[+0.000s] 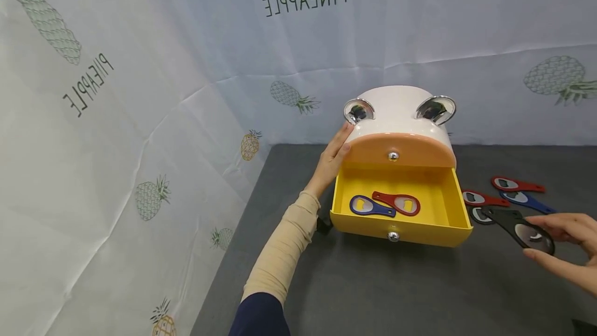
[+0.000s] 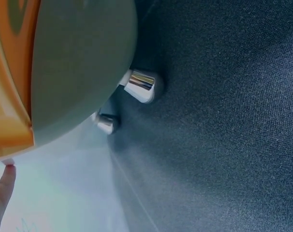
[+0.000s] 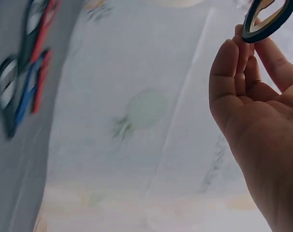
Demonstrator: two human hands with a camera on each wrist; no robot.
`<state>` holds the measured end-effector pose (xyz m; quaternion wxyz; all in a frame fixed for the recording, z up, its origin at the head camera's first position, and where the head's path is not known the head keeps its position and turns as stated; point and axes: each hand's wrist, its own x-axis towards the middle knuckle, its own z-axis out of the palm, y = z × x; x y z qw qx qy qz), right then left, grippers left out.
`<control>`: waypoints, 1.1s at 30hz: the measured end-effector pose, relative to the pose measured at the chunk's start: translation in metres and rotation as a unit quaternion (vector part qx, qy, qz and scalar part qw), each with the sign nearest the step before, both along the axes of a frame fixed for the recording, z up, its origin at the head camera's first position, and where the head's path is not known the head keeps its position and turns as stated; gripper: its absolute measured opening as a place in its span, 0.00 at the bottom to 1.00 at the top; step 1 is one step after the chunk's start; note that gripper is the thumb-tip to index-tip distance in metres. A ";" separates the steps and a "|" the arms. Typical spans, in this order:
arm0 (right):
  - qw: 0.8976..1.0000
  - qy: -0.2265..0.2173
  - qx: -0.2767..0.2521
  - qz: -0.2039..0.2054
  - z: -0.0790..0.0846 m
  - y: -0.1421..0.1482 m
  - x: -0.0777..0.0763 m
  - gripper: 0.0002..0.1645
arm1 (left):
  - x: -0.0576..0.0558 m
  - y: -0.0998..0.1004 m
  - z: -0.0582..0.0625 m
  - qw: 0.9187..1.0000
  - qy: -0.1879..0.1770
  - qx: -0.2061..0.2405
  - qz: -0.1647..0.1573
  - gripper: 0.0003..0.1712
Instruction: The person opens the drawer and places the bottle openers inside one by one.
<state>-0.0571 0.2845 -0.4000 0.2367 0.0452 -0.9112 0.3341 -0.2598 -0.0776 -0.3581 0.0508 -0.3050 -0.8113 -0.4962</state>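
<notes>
My left hand [image 1: 330, 162] rests its straight fingers against the left side of a white box [image 1: 396, 105] with two shiny eyes. In the left wrist view one fingertip touches the box's edge. My right hand [image 1: 571, 240] pinches a black bottle opener [image 1: 517, 227] by its round end between thumb and fingers, to the right of the yellow drawer [image 1: 401, 233]. That lower drawer is pulled out; inside lie a blue bottle opener [image 1: 382, 210] and a red bottle opener [image 1: 389, 199], their ends overlapping. The orange upper drawer [image 1: 420, 150] is closed.
On the grey table [image 1: 373, 289], right of the box, several red, blue and black bottle openers [image 1: 527, 200] lie in a loose cluster. Silver feet [image 2: 144, 86] hold the box up. A pineapple-print cloth [image 1: 186, 25] hangs behind and at the left.
</notes>
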 end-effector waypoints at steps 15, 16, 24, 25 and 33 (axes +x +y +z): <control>0.990 -0.062 0.021 0.125 0.050 -0.061 -0.051 0.26 | 0.001 0.000 0.000 1.000 -0.003 -0.002 0.007 0.35; 0.988 -0.062 0.025 0.136 0.051 -0.065 -0.055 0.26 | 0.001 0.000 -0.001 1.000 -0.004 -0.002 0.009 0.35; 0.981 -0.028 0.067 0.183 0.049 -0.090 -0.077 0.25 | 0.002 0.000 -0.001 1.000 -0.009 -0.006 0.012 0.31; 0.980 -0.023 0.075 0.184 0.048 -0.092 -0.078 0.25 | 0.003 0.000 -0.001 1.000 -0.010 -0.008 0.011 0.30; 0.970 -0.098 0.098 0.199 0.055 -0.106 -0.089 0.28 | -0.026 -0.001 -0.033 1.000 0.001 0.003 0.015 0.39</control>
